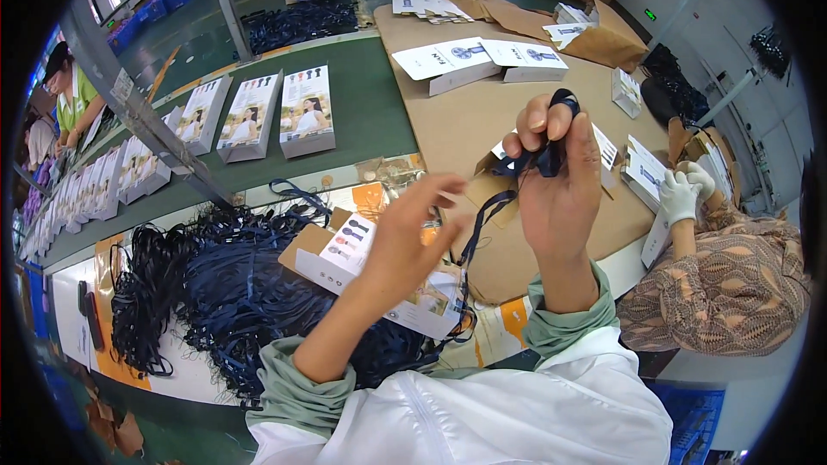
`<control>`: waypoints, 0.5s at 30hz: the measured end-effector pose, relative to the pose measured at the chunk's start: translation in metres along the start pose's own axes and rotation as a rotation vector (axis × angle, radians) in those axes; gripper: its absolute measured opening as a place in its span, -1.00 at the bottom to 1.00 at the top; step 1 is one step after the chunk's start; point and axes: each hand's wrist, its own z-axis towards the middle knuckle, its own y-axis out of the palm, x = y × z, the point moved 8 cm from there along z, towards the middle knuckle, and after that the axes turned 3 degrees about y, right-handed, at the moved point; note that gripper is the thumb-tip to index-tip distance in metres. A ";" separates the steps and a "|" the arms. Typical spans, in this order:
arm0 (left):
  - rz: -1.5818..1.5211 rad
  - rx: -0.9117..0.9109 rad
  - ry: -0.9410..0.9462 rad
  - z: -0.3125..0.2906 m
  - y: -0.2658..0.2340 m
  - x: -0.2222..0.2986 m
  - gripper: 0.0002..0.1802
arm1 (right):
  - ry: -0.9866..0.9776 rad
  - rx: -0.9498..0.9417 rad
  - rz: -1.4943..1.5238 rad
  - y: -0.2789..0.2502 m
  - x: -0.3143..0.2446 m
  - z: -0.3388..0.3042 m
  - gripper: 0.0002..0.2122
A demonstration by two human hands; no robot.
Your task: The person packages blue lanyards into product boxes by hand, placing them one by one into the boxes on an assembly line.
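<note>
My right hand [558, 185] is raised with its fingers closed on a folded dark navy lanyard [548, 160]. A loop of it sticks up past the fingertips, and a length trails down to the left. Lower and to the left, my left hand [413, 228] has its fingers apart and holds nothing. Under that hand lies a white box [327, 269] with its end flap open, partly hidden by my forearm. Beside the box spreads a large heap of navy lanyards [233, 280].
A green conveyor belt [362, 112] carries upright printed boxes [306, 116]. White cartons [444, 60] lie on the brown cardboard-covered table [448, 133]. At the right, a co-worker's gloved hands [680, 194] touch boxes. A metal post [142, 112] stands left; other people work beyond.
</note>
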 end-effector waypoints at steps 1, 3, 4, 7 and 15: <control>0.008 -0.042 0.041 0.001 0.012 0.004 -0.67 | 0.003 0.007 0.005 -0.003 0.001 0.001 -0.73; -0.011 -0.118 0.042 0.004 0.027 0.007 -0.71 | -0.009 -0.018 -0.013 -0.003 -0.001 -0.001 -0.73; -0.024 -0.186 0.042 0.004 0.035 0.009 -0.75 | -0.009 -0.012 -0.013 -0.005 -0.003 -0.002 -0.73; -0.500 -0.229 -0.296 0.002 0.034 -0.008 -0.82 | -0.059 0.035 -0.201 -0.021 -0.011 -0.006 -0.72; -1.251 0.139 -0.171 -0.007 -0.034 -0.017 -0.74 | 0.251 -0.044 -0.408 -0.077 0.016 -0.044 -0.77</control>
